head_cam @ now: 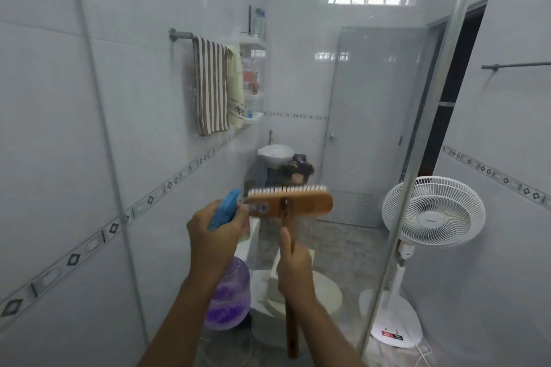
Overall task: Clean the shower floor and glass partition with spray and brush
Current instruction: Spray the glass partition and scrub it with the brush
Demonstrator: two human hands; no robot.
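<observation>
**A:** Where is the brush (290,202)?

**B:** Raised in front of the glass partition (427,116), around chest height. The wooden head lies crosswise with its white bristles turned away from the person. I cannot tell whether they touch the pane.

**A:** And the grip on it?

**B:** The right hand (295,265) is wrapped round the wooden handle partway up, thumb lying along the shaft. The left hand (216,235) is curled round the neck of the spray bottle (229,298), just beside the brush head, near its blue trigger.

**A:** How will those 2 handle?

**B:** The brush looks stiff and light, probably easy with 1 hand. A hold nearer the head would likely press harder. Wet wood may turn slippery. The bottle looks about half full of purple liquid, so it is probably heavy at the bottom and best held at the neck.

**A:** What is unclear?

**B:** The shower floor is almost wholly cut off below. The left hand's fingers hide the trigger. Behind the glass, the striped towel (213,86), door (366,128) and fan (433,211) read well, while what looks like a toilet (325,289) is blurred. Any spray or dirt on the pane is hard to make out.
</observation>
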